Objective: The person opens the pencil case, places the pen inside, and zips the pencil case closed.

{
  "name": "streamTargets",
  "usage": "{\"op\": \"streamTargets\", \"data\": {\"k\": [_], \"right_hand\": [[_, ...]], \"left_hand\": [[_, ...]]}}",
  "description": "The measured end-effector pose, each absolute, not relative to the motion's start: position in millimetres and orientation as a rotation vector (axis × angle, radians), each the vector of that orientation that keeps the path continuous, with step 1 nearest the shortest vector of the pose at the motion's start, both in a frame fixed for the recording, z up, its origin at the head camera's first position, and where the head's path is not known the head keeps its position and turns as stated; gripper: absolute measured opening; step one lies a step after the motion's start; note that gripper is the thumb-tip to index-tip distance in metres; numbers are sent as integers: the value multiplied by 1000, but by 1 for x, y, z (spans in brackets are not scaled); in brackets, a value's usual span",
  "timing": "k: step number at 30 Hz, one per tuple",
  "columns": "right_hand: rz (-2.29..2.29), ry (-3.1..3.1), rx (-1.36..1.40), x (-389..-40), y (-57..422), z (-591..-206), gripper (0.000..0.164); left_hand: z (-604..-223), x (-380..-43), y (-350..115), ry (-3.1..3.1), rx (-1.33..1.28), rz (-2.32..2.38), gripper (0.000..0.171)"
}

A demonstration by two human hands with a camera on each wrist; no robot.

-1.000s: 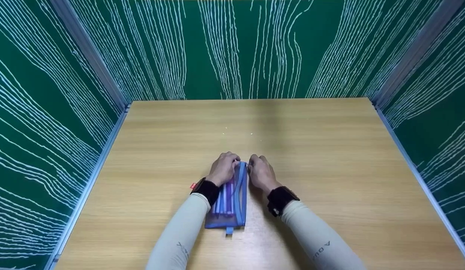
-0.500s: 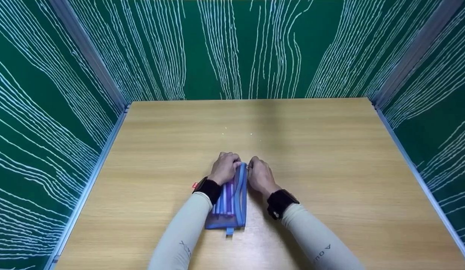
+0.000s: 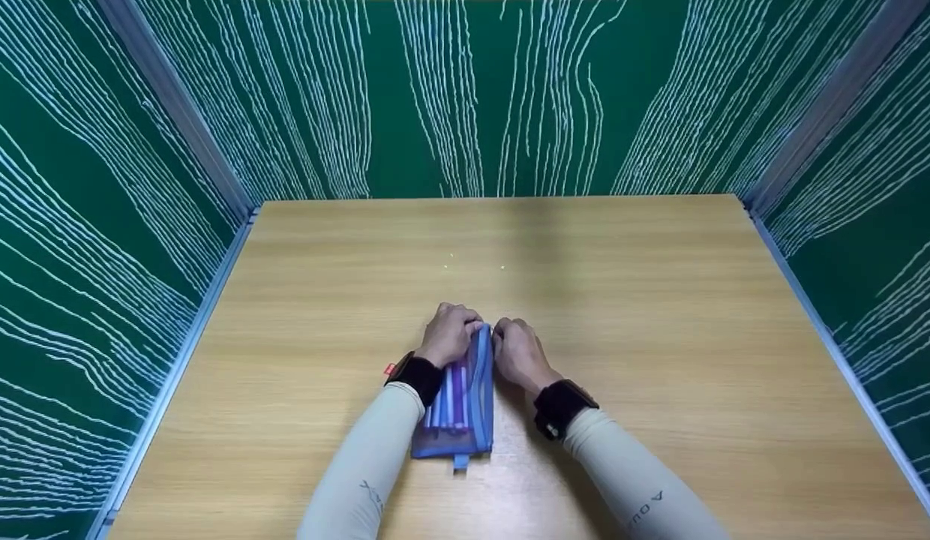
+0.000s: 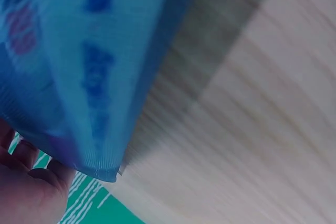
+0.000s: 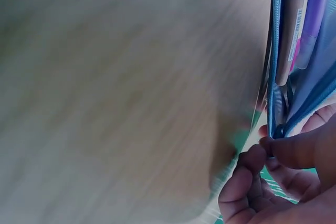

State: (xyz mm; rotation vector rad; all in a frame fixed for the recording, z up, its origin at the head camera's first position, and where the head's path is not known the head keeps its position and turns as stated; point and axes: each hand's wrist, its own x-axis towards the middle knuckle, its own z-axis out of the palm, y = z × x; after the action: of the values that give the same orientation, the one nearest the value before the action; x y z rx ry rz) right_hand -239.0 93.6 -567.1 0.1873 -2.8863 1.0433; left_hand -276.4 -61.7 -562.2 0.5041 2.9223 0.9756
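Note:
A blue see-through zip pencil case [image 3: 433, 448] lies lengthwise on the table, holding several pens [image 3: 455, 397]. My left hand [image 3: 447, 337] grips its far end from the left; in the left wrist view, fingers [image 4: 58, 174] are at the case's lower edge. Beside that end, my right hand [image 3: 522, 354] pinches the end of the zipper [image 5: 272, 85] between thumb and finger; the zipper pull itself is hidden. The zipper gapes along its length, and a brown pen with a blue cap [image 5: 294, 30] and a purple pen [image 5: 314, 11] show through the opening.
The wooden table [image 3: 660, 300] spreads around the case. A few tiny white specks [image 3: 502, 267] lie beyond the hands. Green panels with white wavy lines [image 3: 405, 97] enclose the back and both sides.
My right hand has shifted slightly toward me at the case's far end, and its fingers look more tucked. The left hand and the case have barely moved.

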Motion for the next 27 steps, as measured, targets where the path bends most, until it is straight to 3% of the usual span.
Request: {"op": "streamTargets", "data": {"k": [7,27], "right_hand": [[997,-2817,309,-234,91,-568,14],[763,-3044,466,-231,93,-562,9]], "left_hand": [[-560,-275,-61,2947,516,980,16],[-562,-275,-59,2980,485,949,13]]}}
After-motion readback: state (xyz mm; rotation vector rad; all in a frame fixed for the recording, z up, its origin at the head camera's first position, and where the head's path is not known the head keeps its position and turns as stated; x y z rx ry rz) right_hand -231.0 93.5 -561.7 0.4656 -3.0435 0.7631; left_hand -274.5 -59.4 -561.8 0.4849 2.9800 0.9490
